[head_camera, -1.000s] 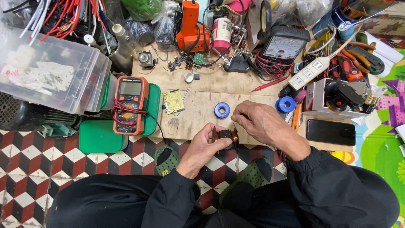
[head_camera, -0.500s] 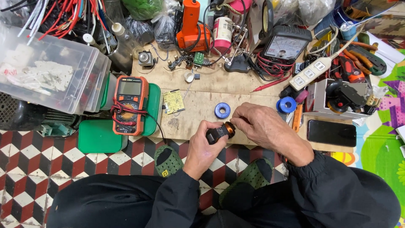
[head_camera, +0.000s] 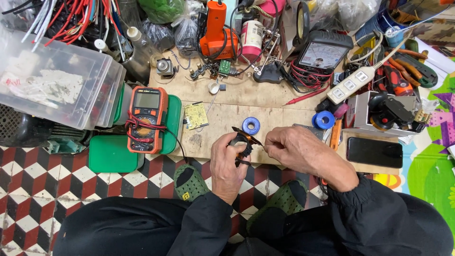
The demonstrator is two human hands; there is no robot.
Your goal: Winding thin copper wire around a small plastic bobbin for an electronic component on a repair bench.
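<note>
My left hand [head_camera: 226, 163] grips a small black part [head_camera: 241, 143] with a strip of black tape running off it to the right. My right hand [head_camera: 295, 150] pinches the free end of that tape strip [head_camera: 256, 140] and holds it taut. Both hands hover over the front edge of a low wooden board [head_camera: 222, 92]. A blue tape roll [head_camera: 250, 125] lies on the board just beyond the hands. A small yellow-green circuit board [head_camera: 195, 115] lies left of it.
An orange multimeter [head_camera: 146, 118] rests on a green box [head_camera: 111, 154] at the left, beside clear plastic bins [head_camera: 57, 87]. A white power strip [head_camera: 353, 85], an analogue meter [head_camera: 323, 53], a second blue roll [head_camera: 324, 119], a black phone [head_camera: 374, 151] and pliers crowd the right. My green shoes [head_camera: 189, 182] sit on checkered tiles.
My hands have lifted the black part slightly and shifted it; the tape strip is now stretched out between left and right hand above the board edge.
</note>
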